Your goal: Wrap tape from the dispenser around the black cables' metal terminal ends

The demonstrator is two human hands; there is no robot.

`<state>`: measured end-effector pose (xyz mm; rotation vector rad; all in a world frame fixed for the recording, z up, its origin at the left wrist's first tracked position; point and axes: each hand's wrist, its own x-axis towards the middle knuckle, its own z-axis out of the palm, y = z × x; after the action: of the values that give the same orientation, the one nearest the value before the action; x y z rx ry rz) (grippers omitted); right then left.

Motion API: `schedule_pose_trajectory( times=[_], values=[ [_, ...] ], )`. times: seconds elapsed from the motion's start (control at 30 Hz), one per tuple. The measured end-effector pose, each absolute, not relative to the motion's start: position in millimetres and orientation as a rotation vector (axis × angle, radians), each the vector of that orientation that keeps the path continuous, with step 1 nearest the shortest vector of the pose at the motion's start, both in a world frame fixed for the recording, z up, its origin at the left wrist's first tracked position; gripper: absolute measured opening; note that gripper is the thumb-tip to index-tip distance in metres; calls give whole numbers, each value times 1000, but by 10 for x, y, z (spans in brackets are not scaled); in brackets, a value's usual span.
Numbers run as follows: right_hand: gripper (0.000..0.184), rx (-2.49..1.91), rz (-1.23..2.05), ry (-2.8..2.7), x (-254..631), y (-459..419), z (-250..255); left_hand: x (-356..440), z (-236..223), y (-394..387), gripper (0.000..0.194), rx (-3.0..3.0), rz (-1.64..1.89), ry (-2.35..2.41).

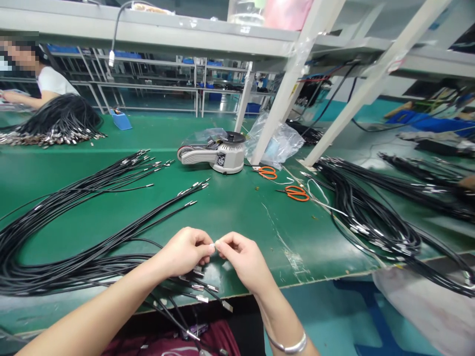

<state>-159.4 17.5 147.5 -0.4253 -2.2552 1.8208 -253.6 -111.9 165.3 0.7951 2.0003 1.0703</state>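
Note:
My left hand and my right hand meet fingertip to fingertip above the green table near its front edge. Both are closed in a pinch on a small silvery piece, mostly hidden by the fingers. Below and behind my left forearm lies a bundle of black cables with metal connectors, several ends of which hang over the table edge. More black cables curve in from the left, their metal tips pointing to the middle of the table.
Ahead stands a grey tape dispenser. To its right are orange-handled scissors, a second pair and a clear plastic bag. Coiled black cables lie right of the slanted shelf posts. A co-worker sits far left behind a cable pile.

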Motion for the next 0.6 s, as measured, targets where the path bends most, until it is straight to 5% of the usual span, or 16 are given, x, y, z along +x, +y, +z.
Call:
schedule_pose_trajectory(
  times=[0.2,0.3,0.37,0.47,0.6],
  values=[
    [21,-520,1504,-2408,-1482,366,1559,-2393,2012,-1522,31,1339,984,2512],
    [21,-466,1502,-2420,-1120,345,1719,-2165,2072,-2123,25,1360,805,2337],
    [29,-168,1821,-2541,-836,192,1761,-1973,1839,-2570,28,1248,539,2170],
    [24,122,2153,-2706,-586,-208,1548,-1760,1177,-3098,33,1119,310,2551],
    [27,-225,2307,-2753,-676,-675,1003,-1700,508,-3289,53,1053,-39,2661]
  ],
)
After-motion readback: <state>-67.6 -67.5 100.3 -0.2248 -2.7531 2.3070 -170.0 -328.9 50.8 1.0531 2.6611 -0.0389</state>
